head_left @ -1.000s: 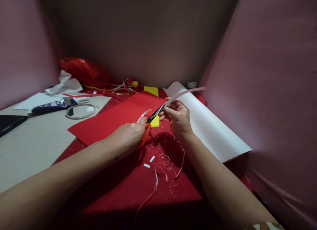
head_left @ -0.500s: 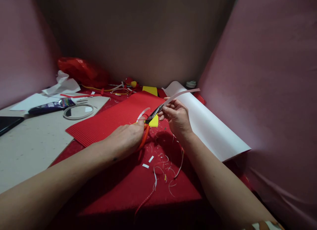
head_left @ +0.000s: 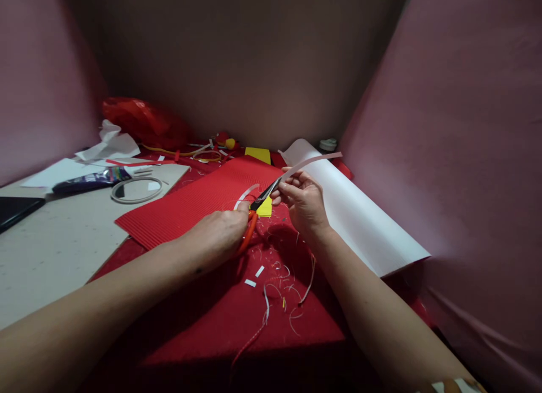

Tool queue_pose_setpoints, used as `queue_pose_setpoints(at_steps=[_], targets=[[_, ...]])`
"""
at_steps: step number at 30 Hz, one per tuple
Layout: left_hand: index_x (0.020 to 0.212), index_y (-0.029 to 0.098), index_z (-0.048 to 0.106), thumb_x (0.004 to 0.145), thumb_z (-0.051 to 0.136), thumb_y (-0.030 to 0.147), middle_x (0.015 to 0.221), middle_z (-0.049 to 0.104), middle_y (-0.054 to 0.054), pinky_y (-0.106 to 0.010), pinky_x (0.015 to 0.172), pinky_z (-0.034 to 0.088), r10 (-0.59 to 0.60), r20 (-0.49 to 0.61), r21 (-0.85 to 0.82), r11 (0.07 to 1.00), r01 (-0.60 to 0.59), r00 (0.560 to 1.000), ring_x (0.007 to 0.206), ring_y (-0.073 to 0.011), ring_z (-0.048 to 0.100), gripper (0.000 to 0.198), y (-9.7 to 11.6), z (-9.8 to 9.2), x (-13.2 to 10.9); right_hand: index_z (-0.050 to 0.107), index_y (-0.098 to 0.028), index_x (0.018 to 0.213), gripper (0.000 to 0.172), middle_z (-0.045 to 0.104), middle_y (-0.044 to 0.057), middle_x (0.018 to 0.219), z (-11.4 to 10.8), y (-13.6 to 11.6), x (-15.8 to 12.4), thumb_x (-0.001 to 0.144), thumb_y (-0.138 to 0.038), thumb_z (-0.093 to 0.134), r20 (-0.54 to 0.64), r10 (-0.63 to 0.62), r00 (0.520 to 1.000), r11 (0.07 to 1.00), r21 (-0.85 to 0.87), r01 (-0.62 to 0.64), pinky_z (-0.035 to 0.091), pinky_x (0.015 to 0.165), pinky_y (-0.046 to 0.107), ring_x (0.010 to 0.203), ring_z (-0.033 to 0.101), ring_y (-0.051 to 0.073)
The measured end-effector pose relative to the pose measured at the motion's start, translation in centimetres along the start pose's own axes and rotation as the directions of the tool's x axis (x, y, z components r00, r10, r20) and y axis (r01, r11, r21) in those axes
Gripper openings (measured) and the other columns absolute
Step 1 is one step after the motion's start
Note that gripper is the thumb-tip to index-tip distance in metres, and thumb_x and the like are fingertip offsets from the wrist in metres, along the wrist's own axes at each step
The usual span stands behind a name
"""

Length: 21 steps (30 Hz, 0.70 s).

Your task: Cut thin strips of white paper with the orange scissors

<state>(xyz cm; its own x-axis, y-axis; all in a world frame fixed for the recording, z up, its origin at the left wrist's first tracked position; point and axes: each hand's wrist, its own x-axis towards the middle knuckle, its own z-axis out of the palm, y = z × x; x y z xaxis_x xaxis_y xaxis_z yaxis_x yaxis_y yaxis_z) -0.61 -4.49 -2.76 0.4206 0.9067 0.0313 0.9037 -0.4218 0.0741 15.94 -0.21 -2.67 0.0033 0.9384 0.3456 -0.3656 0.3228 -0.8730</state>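
My left hand [head_left: 222,232] is closed around a pair of scissors [head_left: 249,236] with orange handles. Their dark blades point up and right, meeting a narrow pale paper strip [head_left: 302,163]. My right hand [head_left: 302,198] pinches that strip near the blade tips; its far end sticks out to the upper right. A pale curl [head_left: 244,195] bends up beside my left thumb, and a thin strand lies across the blades; whether these join the strip I cannot tell. Beneath the hands are a red corrugated sheet [head_left: 203,195] and a yellow piece [head_left: 265,208].
At right lies a curved white sheet [head_left: 351,206]. Thread scraps and white paper bits [head_left: 250,283] litter the red cloth [head_left: 203,336]. On the pale board [head_left: 55,252] at left are a dark tube [head_left: 88,180], a round hoop [head_left: 136,200] and a black flat object [head_left: 19,211]. Behind sits a red bag [head_left: 141,122].
The scissor blades look a little shifted against the strip, and the strand by my left thumb has moved. Both hands keep their grip; the whole view has slid slightly.
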Motion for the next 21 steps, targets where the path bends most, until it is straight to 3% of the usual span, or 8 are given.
queue_pose_setpoints(at_steps=[6, 12, 17, 21], targets=[[0.120, 0.010, 0.043, 0.084, 0.035, 0.042, 0.068, 0.066, -0.013, -0.030, 0.047, 0.033, -0.051, 0.033, 0.000, 0.999, 0.051, 0.998, 0.065, -0.0291, 0.065, 0.048, 0.2, -0.5, 0.0, 0.050, -0.020, 0.089, 0.026, 0.056, -0.004, 0.066, -0.6, 0.1, 0.4, 0.066, -0.016, 0.062, -0.040, -0.037, 0.999, 0.998, -0.060, 0.035, 0.049, 0.046, 0.024, 0.054, 0.060, 0.011], [0.133, 0.006, 0.035, 0.085, 0.032, 0.043, 0.074, 0.067, -0.016, -0.032, 0.052, 0.037, -0.079, 0.087, -0.013, 0.997, 0.081, 0.993, 0.068, -0.0293, 0.065, 0.061, 0.7, -1.0, -0.3, 0.049, -0.019, 0.091, 0.027, 0.056, -0.004, 0.065, -0.6, -0.1, 0.4, 0.066, -0.016, 0.061, -0.015, -0.008, 1.000, 0.998, -0.066, 0.007, 0.049, 0.046, 0.024, 0.055, 0.060, 0.011], [0.140, 0.006, 0.026, 0.082, 0.038, 0.043, 0.079, 0.069, -0.015, -0.033, 0.058, 0.040, -0.109, 0.071, -0.007, 0.994, 0.110, 0.991, 0.072, -0.0286, 0.065, 0.070, -0.2, -0.1, 0.1, 0.047, -0.020, 0.092, 0.030, 0.054, -0.005, 0.067, -0.1, 0.1, -0.1, 0.067, -0.016, 0.061, 0.029, 0.012, 1.000, 0.998, -0.059, -0.010, 0.048, 0.045, 0.023, 0.055, 0.061, 0.011], [0.139, 0.008, 0.028, 0.082, 0.040, 0.041, 0.080, 0.069, -0.015, -0.032, 0.059, 0.041, -0.097, 0.046, 0.013, 0.995, 0.097, 0.994, 0.073, -0.0286, 0.065, 0.067, -0.8, 0.5, 0.3, 0.046, -0.019, 0.094, 0.030, 0.054, -0.004, 0.067, -0.1, 0.3, -0.1, 0.067, -0.016, 0.060, 0.021, 0.010, 1.000, 0.998, -0.056, -0.009, 0.049, 0.047, 0.026, 0.055, 0.060, 0.012]])
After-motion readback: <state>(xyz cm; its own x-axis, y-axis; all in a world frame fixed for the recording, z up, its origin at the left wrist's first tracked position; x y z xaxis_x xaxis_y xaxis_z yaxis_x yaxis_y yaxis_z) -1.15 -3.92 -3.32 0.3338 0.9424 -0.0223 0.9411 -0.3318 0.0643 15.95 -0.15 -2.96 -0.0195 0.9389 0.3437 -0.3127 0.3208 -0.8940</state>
